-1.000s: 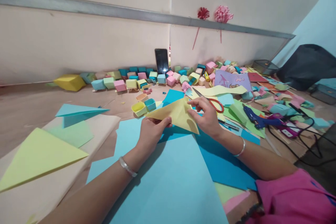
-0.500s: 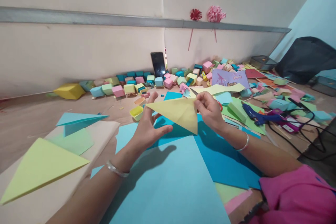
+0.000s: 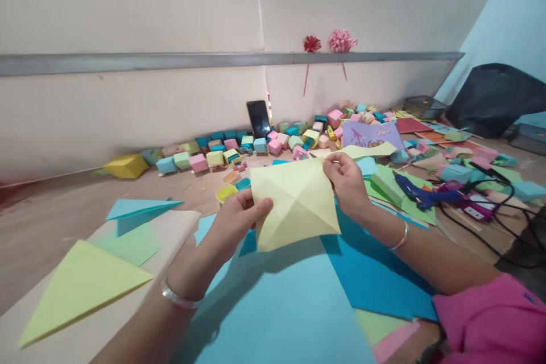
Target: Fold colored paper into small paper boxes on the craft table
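A pale yellow square of paper [image 3: 294, 205] is held up unfolded in the middle of the view, its diagonal creases crossing near the centre. My left hand [image 3: 239, 216] pinches its left edge, thumb in front and fingers behind. At the upper right corner, my right hand [image 3: 345, 179] grips it between thumb and fingers. A dark pointed tip shows just behind the paper's top edge; I cannot tell whether my right hand holds it. Below lies a large light blue sheet [image 3: 281, 307], with darker blue paper [image 3: 379, 273] to its right.
Several folded paper cubes [image 3: 198, 162] line the wall, with a phone [image 3: 258, 118] propped among them. On the right lie a blue glue gun [image 3: 416, 190] and black cables [image 3: 499, 227]. Folded yellow paper [image 3: 81, 293] rests at left beside folded blue paper [image 3: 136, 213].
The yellow paper has gone from a folded triangle to an opened square. My left hand, spread before, has closed on its left edge. The view has tilted slightly upward.
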Demonstrator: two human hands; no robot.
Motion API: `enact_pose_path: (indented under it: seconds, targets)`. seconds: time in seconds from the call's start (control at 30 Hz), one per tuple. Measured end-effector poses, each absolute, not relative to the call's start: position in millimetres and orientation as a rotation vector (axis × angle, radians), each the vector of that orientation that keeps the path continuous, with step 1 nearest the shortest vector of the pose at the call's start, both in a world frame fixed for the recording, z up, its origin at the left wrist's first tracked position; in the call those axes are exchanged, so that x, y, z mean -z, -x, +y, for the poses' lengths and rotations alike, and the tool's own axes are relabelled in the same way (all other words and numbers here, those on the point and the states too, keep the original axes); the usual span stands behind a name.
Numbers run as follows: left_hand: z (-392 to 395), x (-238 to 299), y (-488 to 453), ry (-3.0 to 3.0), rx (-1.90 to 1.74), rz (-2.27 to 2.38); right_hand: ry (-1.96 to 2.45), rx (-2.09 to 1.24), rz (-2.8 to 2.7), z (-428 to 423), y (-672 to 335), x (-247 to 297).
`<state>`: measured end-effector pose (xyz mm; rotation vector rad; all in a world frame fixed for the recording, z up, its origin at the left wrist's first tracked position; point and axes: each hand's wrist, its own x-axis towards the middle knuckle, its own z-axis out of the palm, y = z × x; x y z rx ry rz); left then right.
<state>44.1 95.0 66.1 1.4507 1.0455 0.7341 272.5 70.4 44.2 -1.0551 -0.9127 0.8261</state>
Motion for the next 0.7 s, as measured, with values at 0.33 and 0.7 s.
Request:
enact_pose_path:
  seconds: [0.33,0.7]
  targets:
    - [104,-71,-36,-1.576,-0.899,1.123,0.904,-1.589,-0.632,67,-261,-43]
    - [102,-80,-32,-1.427,-0.758,0.966,0.972,-1.548,-0.706,72,-265,-40]
